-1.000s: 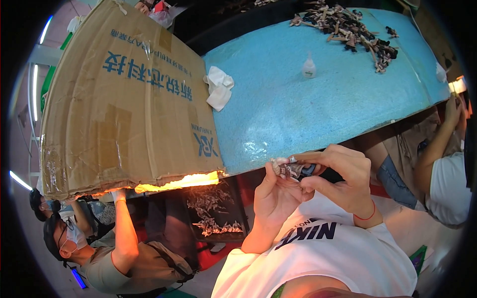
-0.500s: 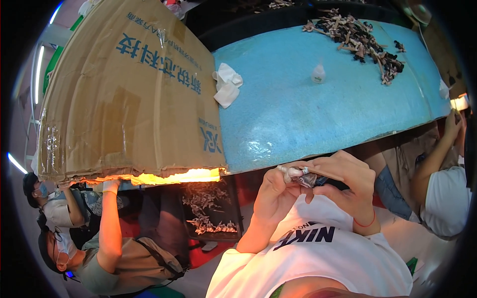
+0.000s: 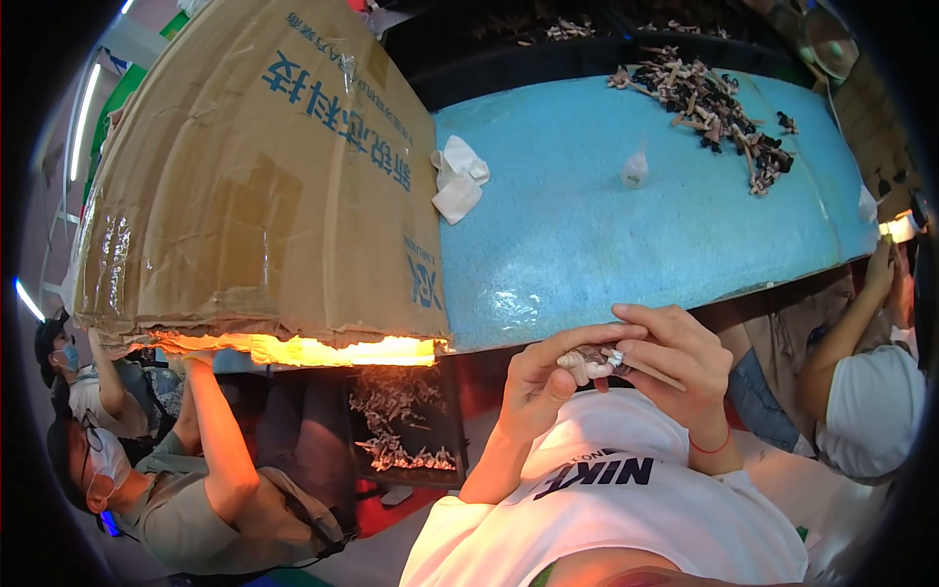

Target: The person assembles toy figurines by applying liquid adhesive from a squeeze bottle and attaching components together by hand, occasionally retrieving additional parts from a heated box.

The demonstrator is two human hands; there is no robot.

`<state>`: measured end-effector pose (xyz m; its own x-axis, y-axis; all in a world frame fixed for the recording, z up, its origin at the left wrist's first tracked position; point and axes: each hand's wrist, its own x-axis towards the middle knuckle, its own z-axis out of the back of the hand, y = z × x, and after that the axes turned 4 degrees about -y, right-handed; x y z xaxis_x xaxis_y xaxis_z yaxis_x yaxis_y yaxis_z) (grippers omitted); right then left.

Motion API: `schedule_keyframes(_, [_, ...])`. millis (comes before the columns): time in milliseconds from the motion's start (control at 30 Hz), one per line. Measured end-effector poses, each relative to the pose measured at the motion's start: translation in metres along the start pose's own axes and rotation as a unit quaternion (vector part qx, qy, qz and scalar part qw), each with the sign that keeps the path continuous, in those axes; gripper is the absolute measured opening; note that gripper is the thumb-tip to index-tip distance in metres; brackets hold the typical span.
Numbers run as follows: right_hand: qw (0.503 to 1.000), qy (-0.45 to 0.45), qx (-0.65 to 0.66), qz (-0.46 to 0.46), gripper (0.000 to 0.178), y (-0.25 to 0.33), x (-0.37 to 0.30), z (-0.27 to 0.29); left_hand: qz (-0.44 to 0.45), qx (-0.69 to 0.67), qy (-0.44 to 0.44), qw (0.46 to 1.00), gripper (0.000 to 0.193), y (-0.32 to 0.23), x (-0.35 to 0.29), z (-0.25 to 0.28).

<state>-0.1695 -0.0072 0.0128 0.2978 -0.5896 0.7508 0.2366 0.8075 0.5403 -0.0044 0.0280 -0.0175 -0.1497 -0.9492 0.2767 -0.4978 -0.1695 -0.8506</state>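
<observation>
In front of my chest, just below the table's front edge, my left hand [image 3: 536, 380] pinches a small cream and dark figurine-like piece [image 3: 587, 366]. Its exact kind is too small to make out. From the other side my right hand [image 3: 685, 364] closes on the same piece with thumb and fingertips, its index finger raised above. A thin tan strip [image 3: 653, 364] lies along the right fingers; whether it belongs to the piece I cannot tell. A small white spot shows where the right fingertips meet the piece.
A large cardboard sheet [image 3: 245, 196] walls off the left, glowing orange beneath. On the blue table [image 3: 548, 235] are white tissue [image 3: 458, 181], a small translucent bottle [image 3: 634, 171] and a heap of similar pieces [image 3: 709, 103]. A dark tray [image 3: 406, 416] of pieces sits lower left. Co-workers sit on both sides.
Both hands have loosened and shifted, with the piece turned so its pale side shows more. My right index finger has lifted. The person at left has lowered and shifted slightly.
</observation>
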Motion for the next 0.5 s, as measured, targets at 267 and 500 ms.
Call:
schedule_keyframes(267, [0.999, -0.049, 0.004, 0.022, 0.032, -0.009, 0.003, -0.011, -0.032, 0.020, -0.012, 0.999, 0.060, -0.004, 0.005, 0.002])
schedule_keyframes(500, [0.997, -0.039, 0.047, -0.049, 0.029, -0.017, 0.014, -0.001, -0.032, 0.023, -0.103, 0.994, 0.048, 0.006, 0.007, 0.009])
